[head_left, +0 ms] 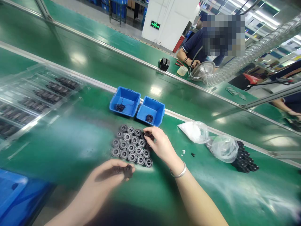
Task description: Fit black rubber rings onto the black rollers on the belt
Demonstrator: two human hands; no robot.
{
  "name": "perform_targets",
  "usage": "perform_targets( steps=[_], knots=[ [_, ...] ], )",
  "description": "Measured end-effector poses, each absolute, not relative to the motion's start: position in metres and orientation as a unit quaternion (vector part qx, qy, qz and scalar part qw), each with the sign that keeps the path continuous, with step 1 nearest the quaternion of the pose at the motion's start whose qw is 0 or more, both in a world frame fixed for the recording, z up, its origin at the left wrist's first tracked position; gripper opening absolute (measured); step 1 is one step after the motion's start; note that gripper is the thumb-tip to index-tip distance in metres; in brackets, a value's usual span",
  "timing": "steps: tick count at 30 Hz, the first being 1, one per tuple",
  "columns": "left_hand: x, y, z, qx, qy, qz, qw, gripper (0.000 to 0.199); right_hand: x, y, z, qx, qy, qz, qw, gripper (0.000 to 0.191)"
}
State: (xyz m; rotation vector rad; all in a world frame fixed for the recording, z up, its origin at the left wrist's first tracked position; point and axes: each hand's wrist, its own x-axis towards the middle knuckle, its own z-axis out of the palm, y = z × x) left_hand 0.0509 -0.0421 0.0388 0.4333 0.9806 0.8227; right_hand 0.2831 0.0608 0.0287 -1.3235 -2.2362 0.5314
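On the green bench several round black parts stand in close rows, each with a ringed top and a small hole in the middle. My right hand, with a silver bangle at the wrist, reaches to the far right corner of these rows; its thumb and fingers close on one black round part. Nearer to me, my left hand pinches a small black part just in front of the rows. That part is blurred, and the fingers hide some of it.
Beyond the rows stand two blue bins holding black rings. Clear plastic bags, white bits and a heap of black parts lie right. A clear tray lies left. A co-worker sits across the conveyor.
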Motion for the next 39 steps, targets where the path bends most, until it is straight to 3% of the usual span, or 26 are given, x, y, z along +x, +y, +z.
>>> perform_targets(
  steps=[6,10,12,14,16,24,31,34,39],
  knots=[
    [0.052,-0.039,0.038,0.21,0.455,0.371,0.782,0.027,0.286,0.063,0.028,-0.495,-0.823,0.171,0.221,0.029],
    [0.052,-0.038,0.039,0.202,0.456,0.384,0.777,0.026,0.285,0.046,0.053,-0.511,-0.795,0.166,0.281,0.037],
    [0.051,-0.038,0.039,0.2,0.455,0.396,0.772,0.023,0.279,0.028,0.066,-0.493,-0.774,0.267,0.295,0.036],
    [0.05,-0.038,0.038,0.199,0.453,0.408,0.767,0.02,0.27,0.009,0.071,-0.432,-0.765,0.409,0.248,0.046],
    [0.051,-0.038,0.037,0.201,0.449,0.412,0.767,0.017,0.259,-0.006,0.066,-0.409,-0.761,0.453,0.222,0.053],
    [0.053,-0.035,0.035,0.144,0.459,0.418,0.771,0.018,0.24,-0.019,0.039,-0.391,-0.755,0.391,0.354,0.039],
    [0.052,-0.029,0.049,0.077,0.445,0.436,0.778,0.023,0.254,0.002,0.054,-0.393,-0.675,0.518,0.349,0.021],
    [0.048,-0.028,0.05,0.096,0.456,0.44,0.768,0.023,0.265,0.031,0.059,-0.433,-0.711,0.427,0.353,0.013],
    [0.042,-0.028,0.044,0.139,0.439,0.434,0.775,0.022,0.268,0.073,0.055,-0.424,-0.824,0.251,0.281,0.024]
  ],
)
